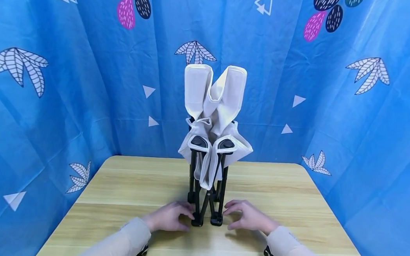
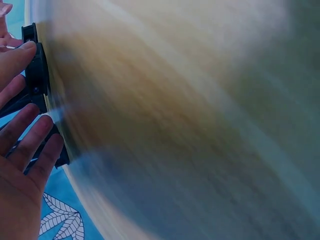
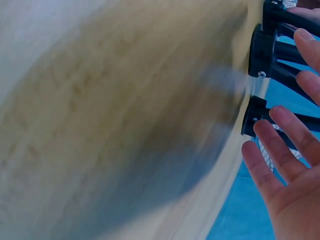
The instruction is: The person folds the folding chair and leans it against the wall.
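A folding chair (image 1: 210, 105) stands upright and folded together in the head view, its white fabric bunched between crossed black legs (image 1: 192, 170). My left hand (image 1: 171, 216) is at its front left foot (image 1: 197, 222), fingertips right beside it. On the other side, my right hand (image 1: 245, 216) has its fingers loosely bent, close to the front right foot (image 1: 216, 221). Black feet (image 2: 36, 72) appear behind the spread fingers of my left hand (image 2: 20, 185) in the left wrist view. In the right wrist view, my right hand (image 3: 295, 195) shows extended fingers beside another foot (image 3: 261, 52).
The chair stands on a light wooden table (image 1: 135, 178) with rounded far corners. Blue patterned curtain (image 1: 130, 80) hangs behind the table and along both sides. A small black device (image 1: 142, 252) is strapped beneath the left sleeve, and a similar device (image 1: 269, 253) beneath the right.
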`<state>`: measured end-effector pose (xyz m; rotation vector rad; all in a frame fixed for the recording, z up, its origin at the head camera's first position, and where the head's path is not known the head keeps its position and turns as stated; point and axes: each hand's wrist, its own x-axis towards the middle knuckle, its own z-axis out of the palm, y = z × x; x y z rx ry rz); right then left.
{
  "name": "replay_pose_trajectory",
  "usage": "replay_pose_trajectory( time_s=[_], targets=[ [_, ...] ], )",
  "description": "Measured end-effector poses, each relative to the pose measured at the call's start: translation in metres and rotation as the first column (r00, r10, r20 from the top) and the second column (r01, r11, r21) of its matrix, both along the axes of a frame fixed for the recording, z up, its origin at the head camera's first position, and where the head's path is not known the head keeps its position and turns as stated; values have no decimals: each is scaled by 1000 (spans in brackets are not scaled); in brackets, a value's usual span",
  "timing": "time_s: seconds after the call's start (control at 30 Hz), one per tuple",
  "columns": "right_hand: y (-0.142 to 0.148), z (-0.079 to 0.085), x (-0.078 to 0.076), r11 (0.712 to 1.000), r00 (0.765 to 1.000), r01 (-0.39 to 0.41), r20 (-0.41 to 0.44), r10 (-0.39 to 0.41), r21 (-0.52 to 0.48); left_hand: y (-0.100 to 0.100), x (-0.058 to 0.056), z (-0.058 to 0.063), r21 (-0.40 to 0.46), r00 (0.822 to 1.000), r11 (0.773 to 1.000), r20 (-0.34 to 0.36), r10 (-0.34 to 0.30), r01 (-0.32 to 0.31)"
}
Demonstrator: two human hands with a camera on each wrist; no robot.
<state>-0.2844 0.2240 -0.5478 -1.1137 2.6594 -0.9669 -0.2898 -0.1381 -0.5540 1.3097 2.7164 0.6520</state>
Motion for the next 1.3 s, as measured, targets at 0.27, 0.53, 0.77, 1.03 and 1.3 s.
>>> replay_pose_trajectory(
  time_s=[0.27, 0.53, 0.77, 1.03, 1.3],
  targets=[
    [-7, -5, 1, 1000, 1000, -5, 8, 4, 28, 2, -2, -4, -18, 1000, 1000, -7, 2, -2],
    [-14, -3, 5, 999, 1000, -22, 6, 22, 25, 3, 0, -4, -44, 1000, 999, -28, -7, 6],
    [-18, -5, 3, 998, 1000, 8, -5, -7, 65, 6, 2, -1, -70, 999, 997, -33, 16, -18],
    [-22, -5, 1, 997, 1000, 6, 12, -7, 77, 11, 2, -1, -116, 999, 992, -8, 51, -51],
    [-27, -7, 2, 991, 999, 41, -11, -40, 127, 13, 1, -4, -108, 999, 993, -11, 46, -47]
  ],
)
